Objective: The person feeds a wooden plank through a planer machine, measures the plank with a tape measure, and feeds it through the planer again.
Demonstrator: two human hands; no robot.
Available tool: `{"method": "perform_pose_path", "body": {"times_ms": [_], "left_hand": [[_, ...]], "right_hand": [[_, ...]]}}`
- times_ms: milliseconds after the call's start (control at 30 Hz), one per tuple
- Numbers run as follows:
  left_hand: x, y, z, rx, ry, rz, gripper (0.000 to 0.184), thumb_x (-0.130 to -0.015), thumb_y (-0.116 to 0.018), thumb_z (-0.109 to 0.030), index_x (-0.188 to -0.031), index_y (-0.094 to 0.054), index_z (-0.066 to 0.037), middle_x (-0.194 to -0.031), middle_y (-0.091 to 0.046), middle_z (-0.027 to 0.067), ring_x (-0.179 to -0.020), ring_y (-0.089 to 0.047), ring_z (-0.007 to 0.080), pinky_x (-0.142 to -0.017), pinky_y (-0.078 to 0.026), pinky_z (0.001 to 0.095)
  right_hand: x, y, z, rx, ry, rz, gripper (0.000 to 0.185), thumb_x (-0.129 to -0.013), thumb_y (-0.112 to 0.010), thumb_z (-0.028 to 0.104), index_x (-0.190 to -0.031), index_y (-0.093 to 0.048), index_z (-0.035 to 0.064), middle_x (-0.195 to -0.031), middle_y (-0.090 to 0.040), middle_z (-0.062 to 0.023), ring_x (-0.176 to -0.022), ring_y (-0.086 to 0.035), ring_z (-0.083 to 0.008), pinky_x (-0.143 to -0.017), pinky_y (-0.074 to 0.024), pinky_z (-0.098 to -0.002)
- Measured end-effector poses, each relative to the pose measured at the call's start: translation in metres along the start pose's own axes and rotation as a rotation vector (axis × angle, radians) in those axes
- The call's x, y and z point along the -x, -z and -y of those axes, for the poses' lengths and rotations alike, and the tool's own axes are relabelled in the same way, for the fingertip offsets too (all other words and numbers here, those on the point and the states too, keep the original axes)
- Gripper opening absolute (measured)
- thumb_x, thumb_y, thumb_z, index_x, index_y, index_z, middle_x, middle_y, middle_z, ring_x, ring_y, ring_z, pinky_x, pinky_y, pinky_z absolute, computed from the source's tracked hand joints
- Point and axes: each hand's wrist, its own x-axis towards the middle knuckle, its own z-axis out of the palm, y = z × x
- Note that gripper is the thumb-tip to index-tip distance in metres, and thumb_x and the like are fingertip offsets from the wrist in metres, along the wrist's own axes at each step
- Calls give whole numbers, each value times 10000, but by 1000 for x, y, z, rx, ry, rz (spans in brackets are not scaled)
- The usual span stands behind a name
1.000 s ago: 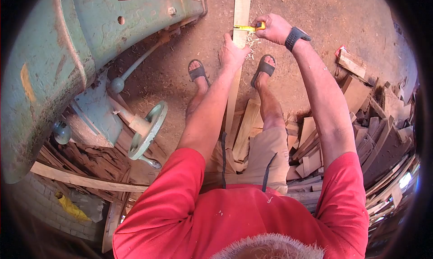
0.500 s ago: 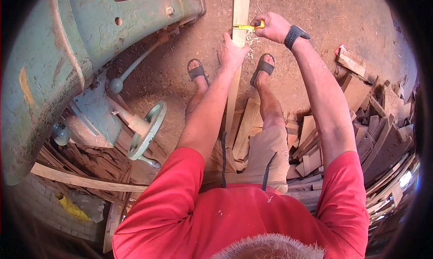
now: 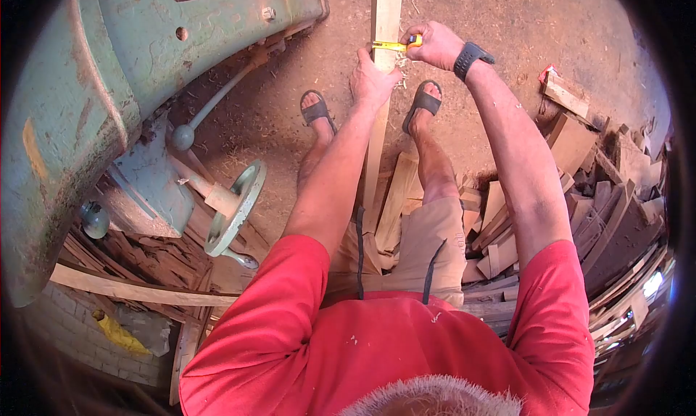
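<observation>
A long pale wooden board (image 3: 386, 14) runs from the top of the head view down between my legs. My left hand (image 3: 373, 81) is wrapped round it, thumb on the right side and fingers at the left edge. Gripped in my right hand (image 3: 437, 46) is a yellow tape measure (image 3: 415, 41), just right of the board. Its short pulled-out blade (image 3: 388, 46) lies across the board's width, with the end at the left edge near my left fingertips.
A green machine (image 3: 181, 61) with a handwheel (image 3: 235, 207) and a ball-ended lever (image 3: 183, 137) fills the left. Wood offcuts (image 3: 500, 231) are heaped at right and behind my sandalled feet. Shavings lie on the brown floor (image 3: 493, 126).
Both hands and the tape stay at nearly the same spot on the board. The tape blade has shifted very slightly downward in view; the whole view has moved a little.
</observation>
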Motion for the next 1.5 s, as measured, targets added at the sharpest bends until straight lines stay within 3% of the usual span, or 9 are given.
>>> {"method": "perform_pose_path", "body": {"times_ms": [100,400,633,1100,1200,1233,1267,1400,1500], "left_hand": [[-1,-1,4,-2,-41,-17,713,-700,-780,-295,-1272,-426,-58,-1031,-676,246,-964,-663,411,-862,-507,497],[-4,4,5,13,-25,28,701,-689,-770,-330,-1241,-452,-39,-1027,-680,242,-992,-660,403,-875,-506,490],[-2,-1,5,35,-34,15,695,-694,-765,-306,-1236,-422,-37,-1028,-672,253,-977,-655,427,-862,-503,503],[15,-11,20,198,-100,-40,906,-724,-804,-291,-1444,-313,-45,-1259,-567,283,-1140,-589,418,-942,-485,476],[58,-12,48,191,-19,-52,917,-790,-759,-297,-1493,-252,3,-1362,-503,303,-1253,-527,397,-1043,-435,443],[83,1,44,210,101,-19,890,-808,-740,-310,-1487,-265,16,-1385,-492,291,-1279,-508,391,-1065,-415,441],[99,-8,69,329,-39,-88,835,-828,-746,-297,-1461,-311,31,-1393,-482,281,-1293,-499,366,-1071,-413,429],[210,38,70,559,18,4,498,-874,-729,-193,-1285,-529,6,-1158,-639,169,-1045,-637,226,-873,-526,356],[288,42,99,638,-23,-104,390,-904,-708,-155,-1226,-571,16,-1056,-658,90,-956,-645,161,-816,-540,313]], "right_hand": [[-1,2,-5,-52,-21,39,334,-710,-704,247,-1001,-727,86,-798,-704,-161,-729,-679,-300,-702,-544,-390],[-3,5,3,-23,-1,47,291,-708,-707,172,-979,-734,71,-769,-688,-120,-696,-640,-226,-684,-523,-347],[1,5,4,10,-18,59,317,-716,-702,234,-998,-731,92,-812,-708,-156,-743,-686,-283,-720,-549,-387],[171,-70,2,-422,-282,-518,444,-770,-749,252,-1141,-686,17,-982,-711,-189,-941,-695,-281,-846,-523,-349],[243,-105,-29,-288,-281,-342,311,-780,-718,177,-1020,-680,-18,-853,-697,-143,-788,-657,-210,-727,-520,-346],[260,-84,8,-334,-313,-241,262,-796,-713,214,-964,-682,16,-877,-689,-230,-835,-679,-361,-719,-526,-432],[281,-105,-21,-222,-313,-127,240,-789,-721,194,-954,-677,25,-867,-690,-225,-789,-683,-361,-703,-535,-417],[337,-90,-16,-361,-122,4,164,-818,-700,137,-938,-660,33,-762,-667,-116,-688,-659,-236,-631,-525,-359],[344,-42,57,-886,-307,120,15,-882,-595,39,-890,-586,31,-772,-580,-19,-668,-561,-124,-608,-504,-283]]}}
